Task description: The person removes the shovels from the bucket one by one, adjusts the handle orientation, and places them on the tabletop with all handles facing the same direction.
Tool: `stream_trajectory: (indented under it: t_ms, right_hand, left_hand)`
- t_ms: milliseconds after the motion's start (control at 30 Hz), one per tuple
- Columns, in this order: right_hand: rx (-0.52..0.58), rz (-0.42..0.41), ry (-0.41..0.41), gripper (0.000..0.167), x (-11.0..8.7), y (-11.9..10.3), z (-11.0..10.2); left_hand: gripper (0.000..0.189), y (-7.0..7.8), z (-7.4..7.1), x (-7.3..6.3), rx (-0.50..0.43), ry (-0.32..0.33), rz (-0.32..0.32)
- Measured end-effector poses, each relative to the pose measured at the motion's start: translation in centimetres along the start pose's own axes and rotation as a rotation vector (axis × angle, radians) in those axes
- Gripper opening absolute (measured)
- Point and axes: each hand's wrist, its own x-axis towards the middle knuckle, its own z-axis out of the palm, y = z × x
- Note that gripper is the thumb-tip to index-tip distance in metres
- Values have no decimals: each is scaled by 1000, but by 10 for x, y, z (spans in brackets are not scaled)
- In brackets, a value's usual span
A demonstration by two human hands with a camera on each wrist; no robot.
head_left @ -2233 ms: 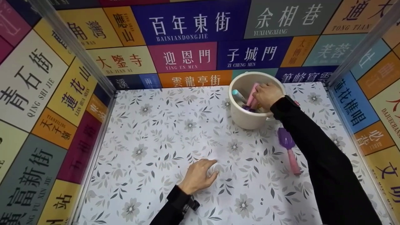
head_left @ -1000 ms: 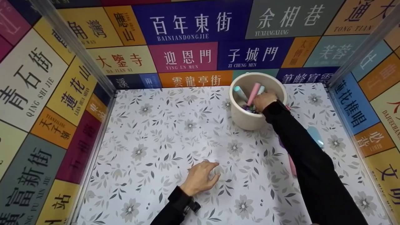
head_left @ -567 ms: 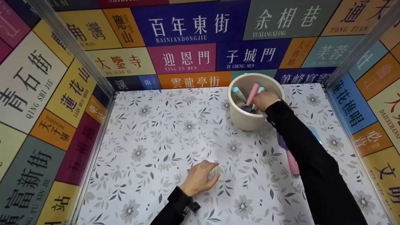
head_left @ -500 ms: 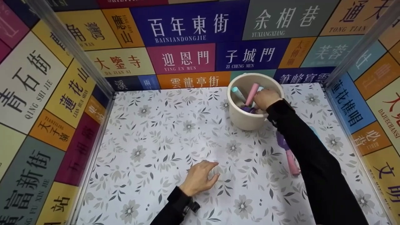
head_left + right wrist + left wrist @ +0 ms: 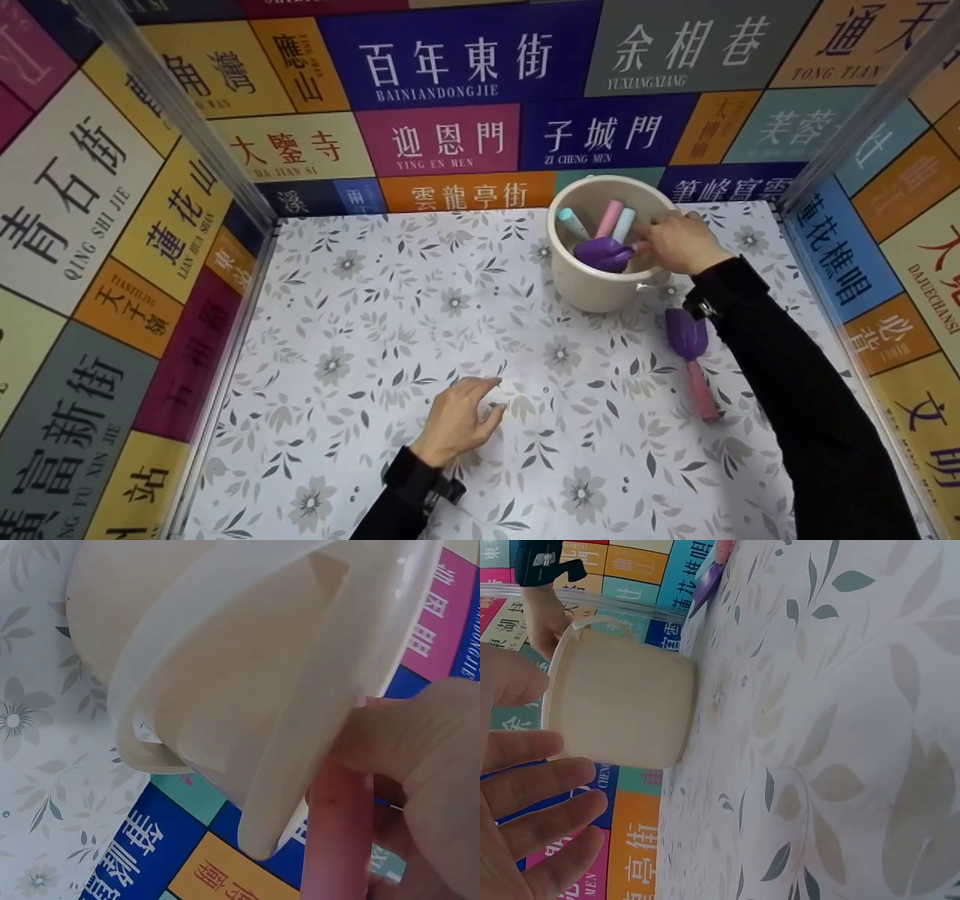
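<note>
My right hand (image 5: 682, 240) is at the right rim of a cream bucket (image 5: 600, 294). It grips the pink handle (image 5: 337, 832) of a toy shovel whose purple head (image 5: 600, 253) lies within the bucket mouth. Beside that head, a pink handle (image 5: 610, 217) and two pale blue handles lean up out of the bucket; their lower ends are hidden. A second toy shovel (image 5: 686, 334), purple with a pink handle, lies on the floral surface at the right. My left hand (image 5: 457, 420) holds nothing, its fingers loosely bent, in front of the bucket.
Printed panels (image 5: 435, 139) with Chinese lettering stand at the back and both sides. Clear strips (image 5: 840, 112) run up the corners. The bucket has a loop handle (image 5: 150, 727), near the back panel. A pale blue thing (image 5: 705, 566) shows beside the loose shovel.
My right hand has come up out of the bucket toward the right with the purple-headed shovel, whose head now shows. My left hand has shifted slightly left.
</note>
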Motion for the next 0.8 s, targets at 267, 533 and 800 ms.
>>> stream_trajectory:
  t_ms: [267,533,800]
  right_hand:
    - [114,31,271,20,-40,10,5]
    - [244,3,590,13,-80,11,29]
    - [429,73,709,25,-114,-2,52]
  left_hand:
    - [36,-14,-8,-9,-22,102,-10]
    - [36,-16,-17,-13,-58,163,-70]
    - [37,-18,-17,-22,-94,199,-137]
